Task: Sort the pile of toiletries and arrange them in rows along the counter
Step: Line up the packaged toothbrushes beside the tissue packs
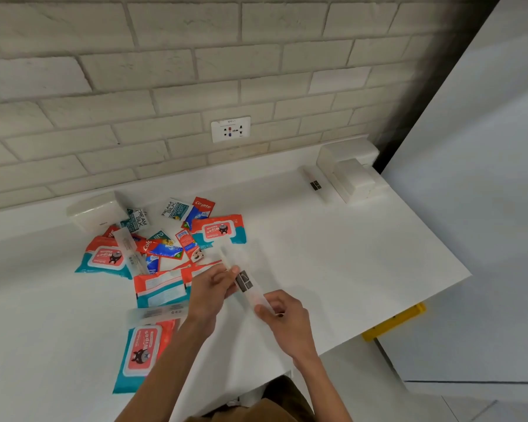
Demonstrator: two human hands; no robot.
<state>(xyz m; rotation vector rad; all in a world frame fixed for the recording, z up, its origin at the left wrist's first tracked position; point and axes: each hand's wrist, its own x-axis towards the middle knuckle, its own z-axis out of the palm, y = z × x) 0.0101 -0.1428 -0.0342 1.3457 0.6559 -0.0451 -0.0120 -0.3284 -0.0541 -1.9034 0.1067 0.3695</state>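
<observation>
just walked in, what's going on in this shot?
A person holds a long clear pack with a dark label in both hands, above the white counter. The left hand grips it near the middle and the right hand pinches its near end. Wipes packs, Colgate sachets and Cream Silk sachets lie jumbled to the left. One similar clear pack lies by the white boxes at the back right.
</observation>
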